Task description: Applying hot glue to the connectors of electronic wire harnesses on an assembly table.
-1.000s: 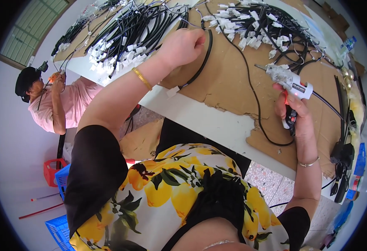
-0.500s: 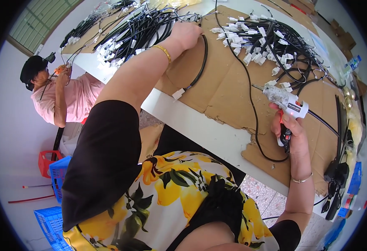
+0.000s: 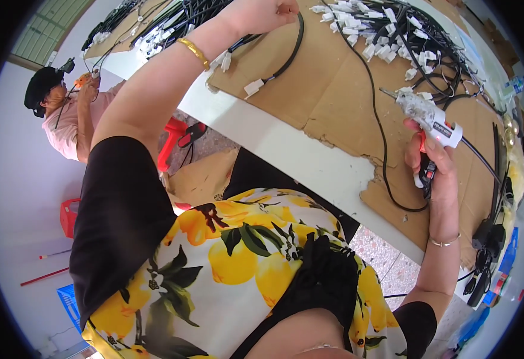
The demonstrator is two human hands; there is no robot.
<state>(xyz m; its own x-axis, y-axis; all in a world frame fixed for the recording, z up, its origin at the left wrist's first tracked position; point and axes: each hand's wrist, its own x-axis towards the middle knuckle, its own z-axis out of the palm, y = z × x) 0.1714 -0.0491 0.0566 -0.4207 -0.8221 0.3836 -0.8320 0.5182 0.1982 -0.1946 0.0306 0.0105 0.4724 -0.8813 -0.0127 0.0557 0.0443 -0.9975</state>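
Note:
At the top edge, my left hand [image 3: 262,14] has its fingers curled together where a short black cable [image 3: 298,45] meets them. Part of this hand is cut off by the edge of the view. The cable bends down to a white connector [image 3: 253,88] lying on the brown cardboard [image 3: 333,107]. On the right, my right hand [image 3: 438,161] grips a white hot glue gun [image 3: 446,128] with a red trigger. Its smeared, whitish front end and metal nozzle point up and left, toward a heap of black cables with white connectors [image 3: 387,48].
More cable bundles [image 3: 184,18] lie at the upper left. A long thin black cord [image 3: 374,102] loops over the cardboard. Beyond the white table edge [image 3: 244,122] are a red tool [image 3: 172,140] and a seated co-worker in pink [image 3: 70,122]. Black power adapters [image 3: 488,233] lie far right.
The view has shifted, so the table sits higher and the left hand is now partly cut off. The cable's connector has slid slightly left on the cardboard. The right hand still holds the glue gun.

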